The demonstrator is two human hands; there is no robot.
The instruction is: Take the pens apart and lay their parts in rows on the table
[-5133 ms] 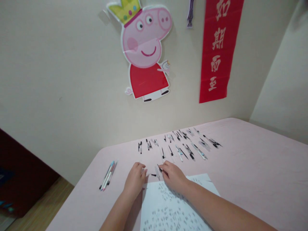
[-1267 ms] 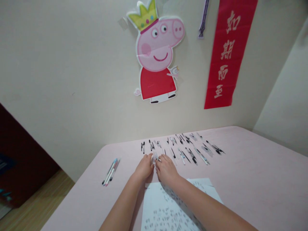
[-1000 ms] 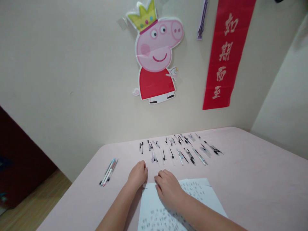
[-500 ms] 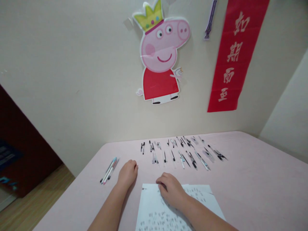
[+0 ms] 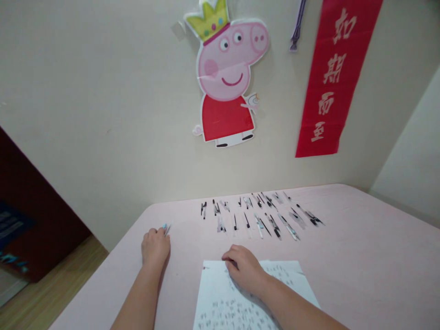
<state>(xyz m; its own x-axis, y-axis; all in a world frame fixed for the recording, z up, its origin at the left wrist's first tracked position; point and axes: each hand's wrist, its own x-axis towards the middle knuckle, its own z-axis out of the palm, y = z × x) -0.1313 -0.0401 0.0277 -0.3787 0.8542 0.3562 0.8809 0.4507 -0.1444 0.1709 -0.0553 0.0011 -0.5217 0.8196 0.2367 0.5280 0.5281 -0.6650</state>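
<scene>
My left hand (image 5: 156,247) lies over a bundle of pens at the left of the table, its fingers curled around them. Only the light-blue and clear ends of the pens (image 5: 167,228) stick out past the fingers; the rest is hidden under the hand. My right hand (image 5: 243,267) rests on the top part of a white sheet of paper (image 5: 215,284) with rows of dark handwriting. Its fingers are loosely curled in, and nothing shows in them.
Pen parts (image 5: 274,224), caps, clear barrels and refills among them, lie in two rough rows along the back of the pink-covered table (image 5: 360,256). Behind it, a pig cutout (image 5: 227,114) and a red banner (image 5: 337,78) hang on the wall.
My left hand has moved left from the bare tabletop onto the bundle of pens, now mostly covering it. The right hand stays on the paper. The view has shifted slightly.
</scene>
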